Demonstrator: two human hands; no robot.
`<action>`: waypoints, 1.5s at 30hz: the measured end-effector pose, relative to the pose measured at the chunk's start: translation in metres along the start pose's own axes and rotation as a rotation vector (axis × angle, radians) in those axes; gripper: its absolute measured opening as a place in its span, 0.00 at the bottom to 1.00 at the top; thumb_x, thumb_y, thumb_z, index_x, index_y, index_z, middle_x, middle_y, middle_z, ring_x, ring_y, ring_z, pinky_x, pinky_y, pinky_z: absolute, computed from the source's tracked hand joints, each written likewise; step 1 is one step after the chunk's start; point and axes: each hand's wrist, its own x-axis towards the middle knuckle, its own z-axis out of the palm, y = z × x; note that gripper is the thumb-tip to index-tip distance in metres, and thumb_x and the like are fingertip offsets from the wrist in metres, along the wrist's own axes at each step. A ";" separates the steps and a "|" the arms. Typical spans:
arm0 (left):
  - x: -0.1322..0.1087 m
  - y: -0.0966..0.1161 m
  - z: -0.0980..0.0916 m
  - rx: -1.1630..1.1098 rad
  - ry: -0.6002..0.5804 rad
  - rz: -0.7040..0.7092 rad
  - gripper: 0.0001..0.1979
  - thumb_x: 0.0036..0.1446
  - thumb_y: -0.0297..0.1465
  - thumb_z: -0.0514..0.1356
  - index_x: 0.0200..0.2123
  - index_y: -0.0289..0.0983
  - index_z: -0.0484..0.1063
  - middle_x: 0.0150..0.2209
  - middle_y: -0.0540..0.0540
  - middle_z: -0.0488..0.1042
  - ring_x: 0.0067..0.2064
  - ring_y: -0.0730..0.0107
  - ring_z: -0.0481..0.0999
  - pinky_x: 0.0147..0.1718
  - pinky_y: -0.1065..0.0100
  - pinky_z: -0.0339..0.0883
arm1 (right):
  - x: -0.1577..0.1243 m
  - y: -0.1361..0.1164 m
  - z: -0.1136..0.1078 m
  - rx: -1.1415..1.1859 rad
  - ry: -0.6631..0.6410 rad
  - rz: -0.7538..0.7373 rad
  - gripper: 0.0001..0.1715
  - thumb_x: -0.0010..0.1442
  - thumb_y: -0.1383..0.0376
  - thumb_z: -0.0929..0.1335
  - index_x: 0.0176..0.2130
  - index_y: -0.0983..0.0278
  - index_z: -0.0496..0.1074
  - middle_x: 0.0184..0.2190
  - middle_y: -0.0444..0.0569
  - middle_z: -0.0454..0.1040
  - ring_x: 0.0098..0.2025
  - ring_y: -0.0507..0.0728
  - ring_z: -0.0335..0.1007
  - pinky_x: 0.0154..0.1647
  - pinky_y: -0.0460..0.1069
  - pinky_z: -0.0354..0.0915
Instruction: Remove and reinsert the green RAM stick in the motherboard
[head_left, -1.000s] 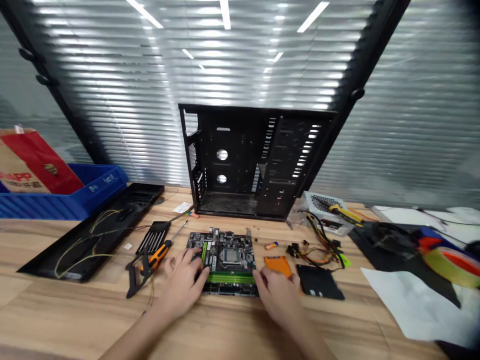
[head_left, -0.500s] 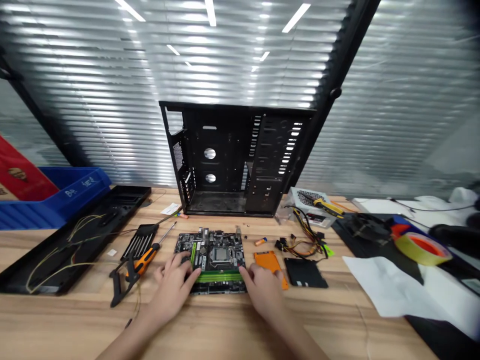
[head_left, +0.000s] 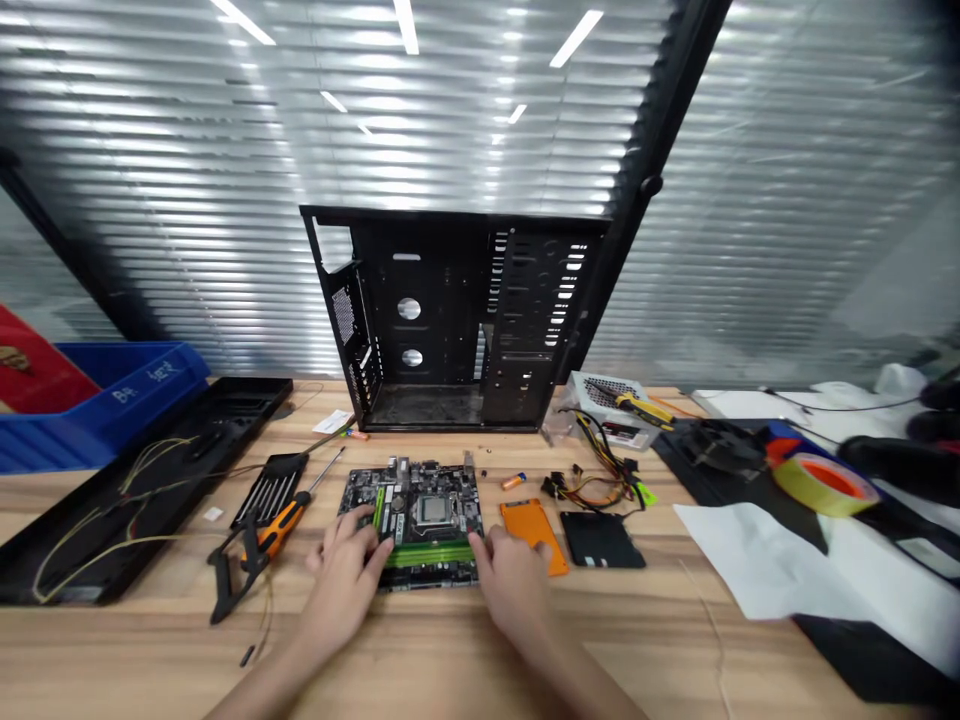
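Note:
A black motherboard (head_left: 409,500) lies flat on the wooden table, a bare metal-topped processor (head_left: 434,510) in its middle. Along its near side runs a long green RAM stick (head_left: 431,553) over the slots; how deep it sits I cannot tell. My left hand (head_left: 345,560) is closed at the stick's left end, thumb on that end and fingers curled by the board's left edge. At the right end my right hand (head_left: 514,575) mirrors it, thumb on the stick, fingers bent beside the board and partly hidden.
Behind the board stands an open black computer case (head_left: 450,320). To the left lie an orange screwdriver (head_left: 281,525), a bit set (head_left: 268,490) and a black side panel (head_left: 150,500). Rightward are an orange drive (head_left: 534,530), a black drive (head_left: 600,540), cables and a power supply (head_left: 611,400).
Both hands stay at the two ends of the RAM stick. The whole scene has shifted slightly left in view as the camera turned; the objects on the table look unmoved.

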 end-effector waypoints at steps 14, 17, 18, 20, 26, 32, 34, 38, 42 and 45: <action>0.008 -0.007 -0.022 0.129 0.118 0.111 0.17 0.61 0.42 0.49 0.29 0.40 0.70 0.54 0.43 0.69 0.55 0.52 0.66 0.50 0.50 0.57 | -0.003 0.005 -0.020 -0.013 -0.005 -0.006 0.28 0.69 0.52 0.54 0.31 0.62 0.73 0.30 0.52 0.79 0.37 0.63 0.75 0.46 0.59 0.51; 0.012 -0.013 -0.036 0.215 0.212 0.155 0.13 0.60 0.40 0.50 0.33 0.40 0.71 0.54 0.43 0.70 0.54 0.54 0.67 0.51 0.51 0.55 | -0.002 0.007 -0.022 0.020 0.010 -0.009 0.27 0.68 0.52 0.55 0.30 0.62 0.72 0.29 0.50 0.78 0.36 0.62 0.74 0.45 0.57 0.51; 0.014 -0.016 -0.042 0.239 0.244 0.157 0.13 0.61 0.39 0.50 0.34 0.40 0.71 0.54 0.43 0.70 0.54 0.55 0.67 0.51 0.52 0.55 | -0.002 0.007 -0.022 0.031 0.014 -0.012 0.26 0.68 0.52 0.56 0.30 0.62 0.72 0.29 0.49 0.78 0.36 0.61 0.74 0.45 0.57 0.51; 0.017 -0.024 -0.054 0.274 0.297 0.139 0.14 0.61 0.40 0.49 0.36 0.40 0.71 0.53 0.42 0.71 0.54 0.56 0.68 0.50 0.54 0.56 | -0.002 0.008 -0.020 0.043 0.020 -0.023 0.26 0.68 0.53 0.56 0.29 0.62 0.72 0.28 0.49 0.78 0.35 0.60 0.74 0.45 0.56 0.51; 0.032 -0.057 -0.085 0.351 0.283 -0.170 0.16 0.62 0.41 0.46 0.39 0.39 0.68 0.49 0.40 0.74 0.52 0.55 0.70 0.47 0.55 0.58 | -0.003 0.008 -0.018 0.051 0.016 -0.034 0.24 0.68 0.53 0.57 0.30 0.61 0.72 0.28 0.46 0.78 0.35 0.60 0.73 0.45 0.57 0.50; 0.044 -0.078 -0.086 0.361 0.119 -0.385 0.17 0.60 0.43 0.47 0.38 0.39 0.70 0.47 0.37 0.75 0.52 0.48 0.70 0.49 0.47 0.56 | -0.004 0.008 -0.019 0.058 0.010 -0.034 0.24 0.68 0.53 0.57 0.30 0.61 0.71 0.27 0.45 0.77 0.34 0.60 0.73 0.44 0.57 0.49; 0.045 -0.079 -0.084 0.379 0.094 -0.396 0.16 0.60 0.41 0.47 0.38 0.39 0.70 0.46 0.37 0.76 0.51 0.47 0.71 0.48 0.48 0.56 | -0.003 0.009 -0.019 0.053 0.017 -0.037 0.24 0.68 0.53 0.57 0.29 0.61 0.71 0.26 0.45 0.77 0.34 0.60 0.72 0.43 0.57 0.49; 0.045 -0.082 -0.085 0.382 0.087 -0.394 0.13 0.58 0.33 0.46 0.38 0.40 0.69 0.46 0.40 0.76 0.51 0.50 0.72 0.48 0.48 0.55 | -0.003 0.012 -0.017 0.048 0.044 -0.048 0.24 0.67 0.53 0.57 0.29 0.61 0.71 0.26 0.44 0.77 0.33 0.59 0.72 0.42 0.56 0.49; 0.045 -0.086 -0.088 0.384 0.075 -0.403 0.14 0.54 0.28 0.47 0.38 0.40 0.70 0.47 0.40 0.75 0.51 0.52 0.72 0.48 0.49 0.55 | -0.003 0.013 -0.017 0.061 0.046 -0.046 0.24 0.67 0.52 0.58 0.29 0.60 0.71 0.25 0.44 0.76 0.33 0.59 0.72 0.41 0.55 0.49; 0.046 -0.087 -0.086 0.374 0.081 -0.407 0.15 0.56 0.29 0.46 0.40 0.39 0.71 0.48 0.39 0.76 0.51 0.50 0.71 0.47 0.49 0.56 | -0.003 0.013 -0.017 0.060 0.046 -0.046 0.24 0.66 0.52 0.58 0.29 0.60 0.72 0.25 0.44 0.77 0.33 0.58 0.72 0.42 0.55 0.49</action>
